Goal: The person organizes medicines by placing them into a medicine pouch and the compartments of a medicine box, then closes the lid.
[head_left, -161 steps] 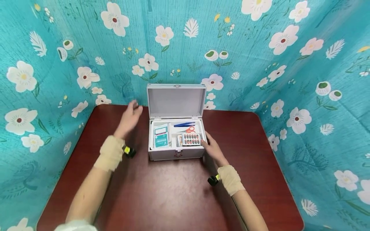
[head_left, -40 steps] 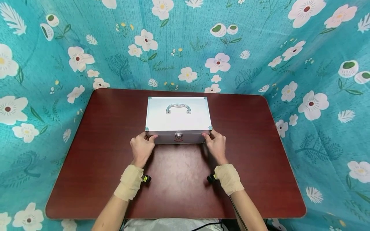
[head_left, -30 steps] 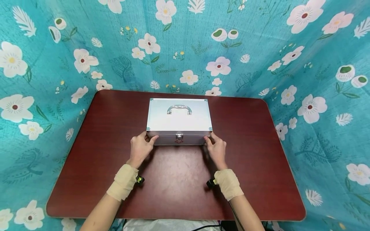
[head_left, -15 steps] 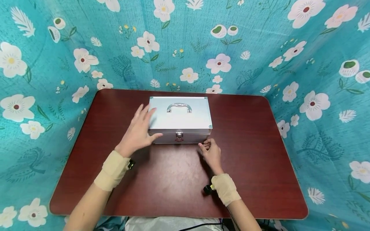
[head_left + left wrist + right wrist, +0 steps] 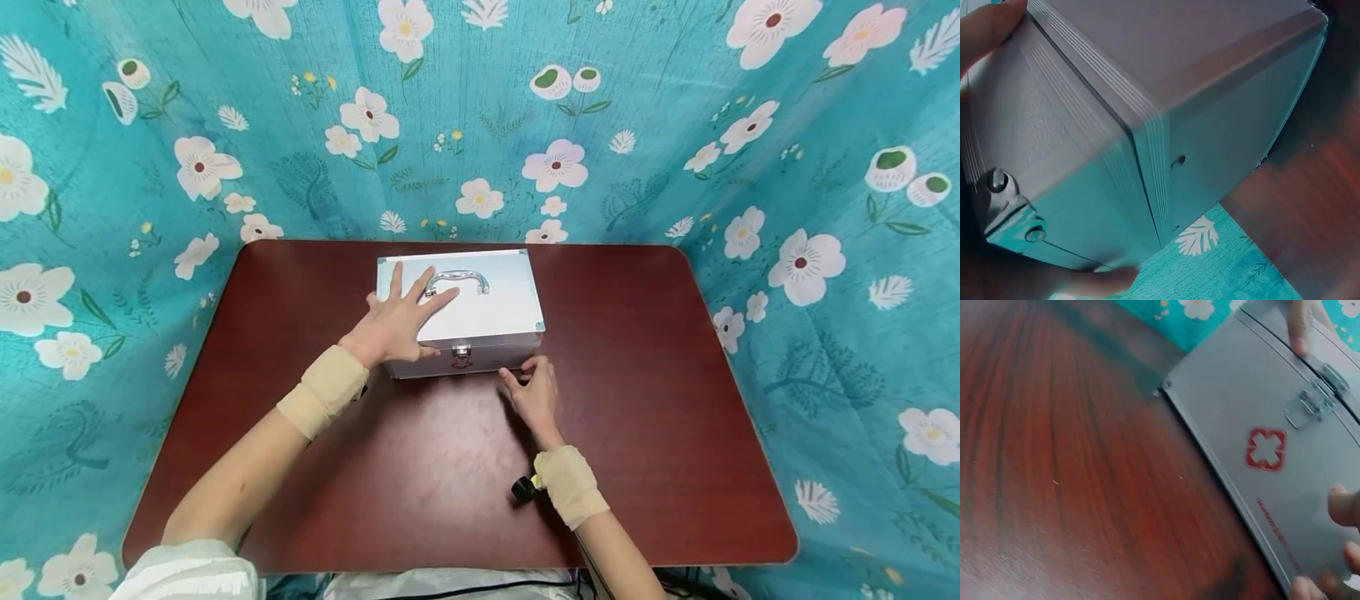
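Note:
A closed silver first-aid box (image 5: 495,310) stands on the table, turned slightly askew. My left hand (image 5: 392,329) lies spread over the left part of its lid, fingertips near the metal handle (image 5: 472,276) and thumb against the front. In the left wrist view, the thumb (image 5: 991,31) and another fingertip (image 5: 1113,279) show at the box's edges. My right hand (image 5: 536,396) is at the box's lower front right corner, fingers loosely bent. The right wrist view shows its fingertips close to the front face; contact is unclear. The box's contents are hidden.
The front latch (image 5: 1313,403) sits above a red cross emblem (image 5: 1266,449). The dark red table (image 5: 645,400) has rounded corners. A teal flowered curtain (image 5: 315,108) hangs behind and at both sides. A cable (image 5: 465,592) runs below the table's front edge.
The open box, with blister packs, scissors and tweezers inside, has been shut. Both hands let go of its front corners; the left moved onto the lid, the right lower. The box has turned slightly.

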